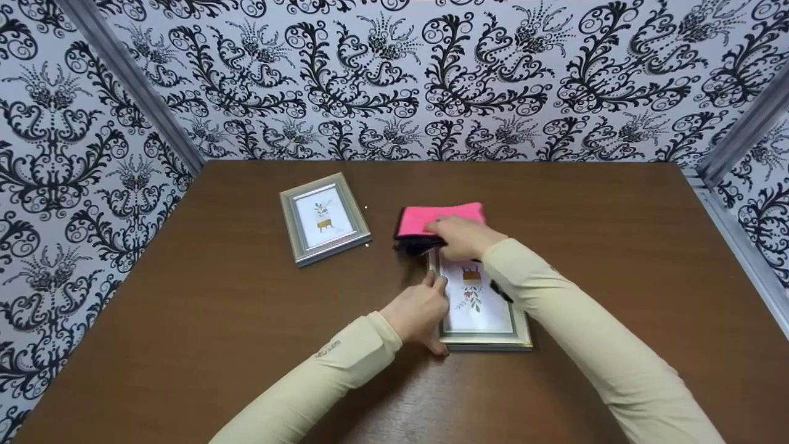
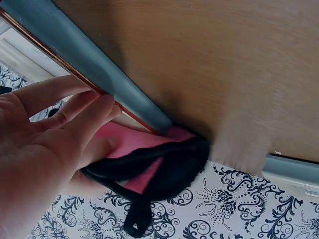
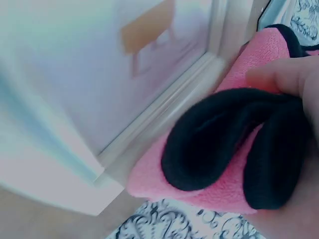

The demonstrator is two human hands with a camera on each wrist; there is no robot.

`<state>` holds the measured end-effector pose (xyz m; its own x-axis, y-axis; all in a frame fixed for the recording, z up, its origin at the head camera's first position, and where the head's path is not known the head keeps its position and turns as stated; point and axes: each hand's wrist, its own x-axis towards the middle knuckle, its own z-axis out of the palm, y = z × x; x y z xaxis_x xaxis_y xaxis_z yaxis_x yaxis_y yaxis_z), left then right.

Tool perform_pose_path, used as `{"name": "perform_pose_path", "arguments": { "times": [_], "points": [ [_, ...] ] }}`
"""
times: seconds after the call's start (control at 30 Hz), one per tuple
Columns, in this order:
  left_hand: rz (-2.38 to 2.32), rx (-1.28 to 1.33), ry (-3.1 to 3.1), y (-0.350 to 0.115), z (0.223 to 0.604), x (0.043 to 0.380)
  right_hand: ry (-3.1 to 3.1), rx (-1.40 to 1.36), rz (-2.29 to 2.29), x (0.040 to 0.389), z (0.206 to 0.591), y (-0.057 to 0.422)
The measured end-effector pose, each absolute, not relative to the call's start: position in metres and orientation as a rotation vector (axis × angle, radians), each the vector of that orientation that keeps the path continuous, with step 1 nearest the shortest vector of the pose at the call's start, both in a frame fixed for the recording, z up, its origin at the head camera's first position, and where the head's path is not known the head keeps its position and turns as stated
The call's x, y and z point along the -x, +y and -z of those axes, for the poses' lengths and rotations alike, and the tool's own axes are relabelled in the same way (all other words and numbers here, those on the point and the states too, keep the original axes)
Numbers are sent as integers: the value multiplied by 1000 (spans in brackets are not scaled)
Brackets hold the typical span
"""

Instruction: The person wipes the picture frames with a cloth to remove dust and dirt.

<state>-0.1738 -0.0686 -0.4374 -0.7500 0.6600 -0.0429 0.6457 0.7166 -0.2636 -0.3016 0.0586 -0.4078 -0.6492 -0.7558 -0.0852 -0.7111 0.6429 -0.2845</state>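
A picture frame (image 1: 487, 338) with a print of a flower pot on legs lies on the table in front of me, upside down to my view. My left hand (image 1: 419, 314) holds its left side, thumb near the lower corner; in the left wrist view the fingertips (image 2: 105, 102) touch the frame's edge. A folded pink cloth (image 1: 425, 219) with black trim is gripped by my right hand (image 1: 465, 237) at the frame's far end. The right wrist view shows the cloth bunched against the frame's border. The right forearm covers part of the frame's right side.
A second, similar picture frame (image 1: 362, 238) lies askew at the back left of the brown table (image 1: 246, 333). Beside it are tiny white specks. Patterned walls (image 1: 394, 80) with metal corner posts enclose the table at the back and sides.
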Motion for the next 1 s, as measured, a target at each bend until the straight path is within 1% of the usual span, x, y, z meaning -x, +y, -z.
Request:
{"name": "perform_pose_path", "arguments": {
  "times": [0.13, 0.27, 0.43, 0.57, 0.67, 0.77, 0.87, 1.0],
  "points": [
    [-436, 1103, -2839, -67, 437, 176, 2627, 1297, 326, 299, 409, 52],
    [-452, 1111, -2826, -66, 435, 176, 2630, 1286, 338, 300, 408, 56],
    [-468, 1099, -2841, -64, 434, 177, 2618, 1271, 426, 306, 405, 72],
    [-476, 1095, -2844, -63, 434, 176, 2625, 1163, 442, 311, 403, 93],
    [-473, 1093, -2852, -63, 433, 176, 2666, 1029, 385, 313, 399, 110],
    [-465, 1088, -2865, -63, 433, 177, 2710, 953, 321, 315, 396, 123],
    [-467, 1094, -2865, -64, 434, 177, 2734, 925, 268, 315, 395, 128],
    [-450, 1106, -2860, -65, 437, 178, 2735, 921, 240, 314, 396, 120]
  ]
}}
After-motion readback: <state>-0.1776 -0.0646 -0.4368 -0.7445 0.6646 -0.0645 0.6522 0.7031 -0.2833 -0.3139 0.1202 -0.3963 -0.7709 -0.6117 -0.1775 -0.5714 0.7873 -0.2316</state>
